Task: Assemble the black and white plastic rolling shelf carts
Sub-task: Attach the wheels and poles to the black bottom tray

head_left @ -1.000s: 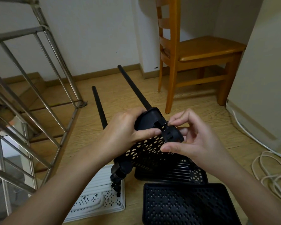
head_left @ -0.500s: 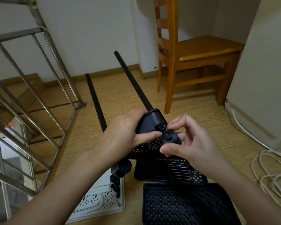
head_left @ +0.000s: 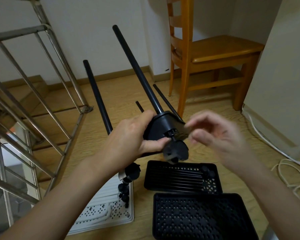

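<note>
Left hand [head_left: 128, 141] gripping corner of black shelf tray [head_left: 160, 126], caster [head_left: 176, 151] plugged into that corner, right hand [head_left: 218, 135] blurred just beside caster, fingers loosely curled, holding nothing

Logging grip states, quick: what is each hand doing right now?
Left hand: holding the black shelf.
Right hand: open, blurred, holding nothing.
</note>
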A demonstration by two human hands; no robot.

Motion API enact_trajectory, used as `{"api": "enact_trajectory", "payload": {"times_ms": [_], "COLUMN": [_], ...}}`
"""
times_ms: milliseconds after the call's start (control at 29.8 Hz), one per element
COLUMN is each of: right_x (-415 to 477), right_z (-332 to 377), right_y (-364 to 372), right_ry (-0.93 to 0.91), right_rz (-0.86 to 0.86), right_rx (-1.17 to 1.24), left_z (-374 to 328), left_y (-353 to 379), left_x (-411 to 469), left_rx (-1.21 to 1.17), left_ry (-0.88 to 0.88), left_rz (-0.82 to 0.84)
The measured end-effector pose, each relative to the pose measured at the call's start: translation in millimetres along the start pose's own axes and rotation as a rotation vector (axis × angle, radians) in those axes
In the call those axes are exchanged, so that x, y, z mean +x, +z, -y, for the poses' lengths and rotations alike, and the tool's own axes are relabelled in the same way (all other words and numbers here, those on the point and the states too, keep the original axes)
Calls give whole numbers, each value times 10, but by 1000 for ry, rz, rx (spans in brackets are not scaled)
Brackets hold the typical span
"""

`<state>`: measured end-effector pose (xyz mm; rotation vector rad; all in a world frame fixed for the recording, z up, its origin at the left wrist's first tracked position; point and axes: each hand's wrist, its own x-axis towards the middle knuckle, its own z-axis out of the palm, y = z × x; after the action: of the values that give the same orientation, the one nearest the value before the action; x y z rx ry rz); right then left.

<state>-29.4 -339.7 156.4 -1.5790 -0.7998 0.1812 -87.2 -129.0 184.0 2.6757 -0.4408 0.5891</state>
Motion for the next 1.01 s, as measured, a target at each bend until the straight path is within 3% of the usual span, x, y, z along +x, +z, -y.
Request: {"api": "enact_trajectory", "payload": {"times_ms": [101, 202, 437, 1008], "right_x": [104, 124, 13, -77], "right_z": [1, 29, 145, 287], "right_y": [-83, -17, 69, 242], "right_ry": [-124, -163, -306, -436], "right_rz": [36, 153, 17, 10], "right_rx": [-124, -32, -45, -9], "left_z": [-78, -160, -265, -331], "left_y": [-75, -104, -226, -319], "left_x": [18, 7, 46, -6], "left_rx": [-83, -143, -50, -124], "left_ry": [58, 124, 212, 340], "left_rz": [24, 17, -5, -88]}}
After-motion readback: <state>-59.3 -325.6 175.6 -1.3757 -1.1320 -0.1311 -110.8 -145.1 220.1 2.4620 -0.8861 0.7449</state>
